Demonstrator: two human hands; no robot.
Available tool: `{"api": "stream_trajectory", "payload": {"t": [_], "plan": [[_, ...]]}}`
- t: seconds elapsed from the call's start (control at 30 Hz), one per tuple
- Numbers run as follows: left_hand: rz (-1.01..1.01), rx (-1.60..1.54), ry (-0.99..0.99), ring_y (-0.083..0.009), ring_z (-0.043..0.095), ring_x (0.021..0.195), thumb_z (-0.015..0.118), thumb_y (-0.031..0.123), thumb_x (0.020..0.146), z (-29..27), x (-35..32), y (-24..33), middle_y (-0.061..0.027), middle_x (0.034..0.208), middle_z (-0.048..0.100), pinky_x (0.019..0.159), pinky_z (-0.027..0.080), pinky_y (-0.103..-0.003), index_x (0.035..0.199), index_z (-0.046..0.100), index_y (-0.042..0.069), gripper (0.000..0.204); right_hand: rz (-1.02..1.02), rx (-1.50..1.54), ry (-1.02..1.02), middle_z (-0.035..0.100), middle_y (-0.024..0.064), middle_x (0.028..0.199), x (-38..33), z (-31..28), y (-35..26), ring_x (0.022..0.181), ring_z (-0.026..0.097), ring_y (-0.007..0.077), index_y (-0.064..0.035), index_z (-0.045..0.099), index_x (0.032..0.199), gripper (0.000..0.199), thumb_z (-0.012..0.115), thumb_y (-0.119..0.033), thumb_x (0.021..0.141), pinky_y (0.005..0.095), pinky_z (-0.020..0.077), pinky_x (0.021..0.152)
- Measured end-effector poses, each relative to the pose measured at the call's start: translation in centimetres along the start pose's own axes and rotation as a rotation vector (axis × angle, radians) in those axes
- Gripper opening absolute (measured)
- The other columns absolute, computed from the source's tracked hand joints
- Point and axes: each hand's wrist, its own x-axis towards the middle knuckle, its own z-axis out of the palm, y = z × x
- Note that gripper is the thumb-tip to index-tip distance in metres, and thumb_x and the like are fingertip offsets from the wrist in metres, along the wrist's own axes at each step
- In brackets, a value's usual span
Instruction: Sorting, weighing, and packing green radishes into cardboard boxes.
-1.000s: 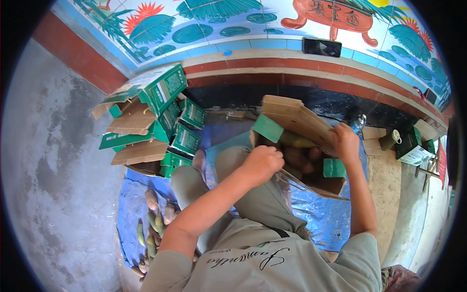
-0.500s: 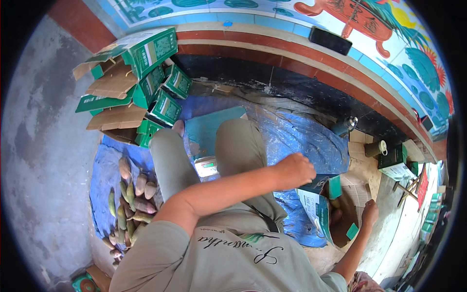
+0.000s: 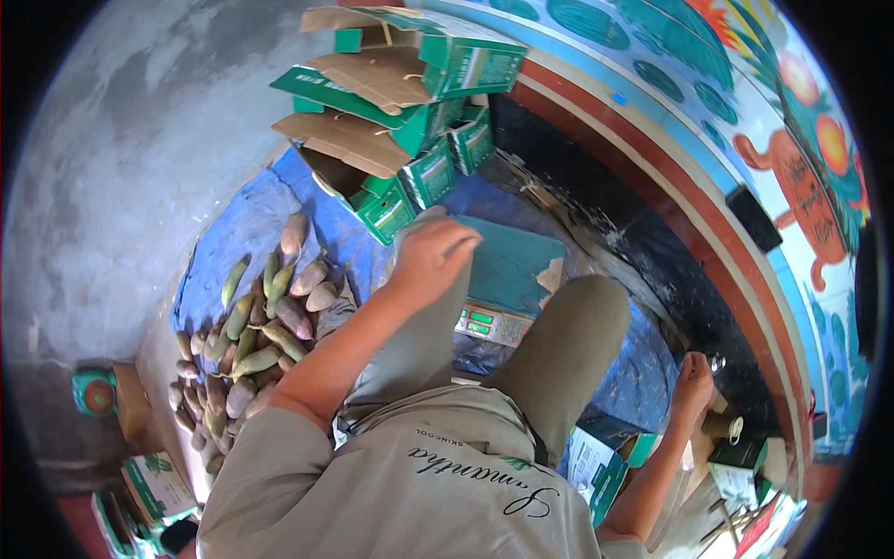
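Observation:
My left hand (image 3: 436, 264) is raised over my left knee, its fingers curled in, and the inside of the grip is hidden. Below and to its right lies a scale with a blue-green platform (image 3: 512, 265) and a white panel (image 3: 494, 323) with lit green displays. My right hand (image 3: 691, 384) is closed in a fist out to the right, above an open green-and-white carton (image 3: 596, 470); whatever it may hold cannot be made out. A heap of long root vegetables (image 3: 244, 359), some green and some pinkish brown, lies to the left.
Open green cartons (image 3: 386, 130) with brown flaps are stacked at the far side. A blue tarp (image 3: 237, 219) covers the floor beneath. A painted wall with a dark lower band (image 3: 643, 228) runs along the right. A tin (image 3: 724, 426) and another carton (image 3: 740, 466) stand at the right.
My view has turned left, bringing more of the vegetable heap into sight. My left hand has gone from beside the right-hand carton to over my left knee. My right hand stays closed.

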Motion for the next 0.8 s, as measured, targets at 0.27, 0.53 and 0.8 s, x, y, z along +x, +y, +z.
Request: {"api": "stream_trajectory", "payload": {"t": [0.27, 0.53, 0.8], "plan": [[-0.211, 0.034, 0.328, -0.0206, 0.063, 0.079, 0.056, 0.005, 0.086, -4.9, -4.3, -4.4, -0.0130, 0.085, 0.065, 0.073, 0.048, -0.030, 0.090, 0.062, -0.001, 0.010, -0.162, 0.360, 0.110, 0.056, 0.0168, 0.073, 8.3, 0.2, -13.7, 0.064, 0.056, 0.0314, -0.0002, 0.058, 0.084, 0.012, 0.056, -0.012, 0.086, 0.0359, 0.0440, 0.059], [-0.095, 0.162, 0.336, -0.0307, 0.059, 0.080, 0.058, 0.006, 0.083, -5.0, -2.6, -4.1, -0.0154, 0.085, 0.062, 0.074, 0.046, -0.035, 0.093, 0.062, 0.000, 0.012, -0.467, 0.514, 0.106, 0.060, 0.0169, 0.079, 11.8, -0.2, -26.6, 0.071, 0.059, 0.0345, -0.0019, 0.061, 0.083, 0.011, 0.059, -0.013, 0.083, 0.0374, 0.0461, 0.062], [-0.074, 0.168, 0.285, -0.0287, 0.059, 0.086, 0.058, 0.007, 0.083, -4.5, -0.3, -4.7, -0.0155, 0.092, 0.062, 0.077, 0.046, -0.034, 0.098, 0.060, 0.000, 0.016, -0.604, 0.620, 0.082, 0.061, 0.0156, 0.078, 12.3, 5.8, -29.4, 0.071, 0.060, 0.0345, -0.0033, 0.060, 0.079, 0.008, 0.060, -0.011, 0.079, 0.0396, 0.0480, 0.064]]}}
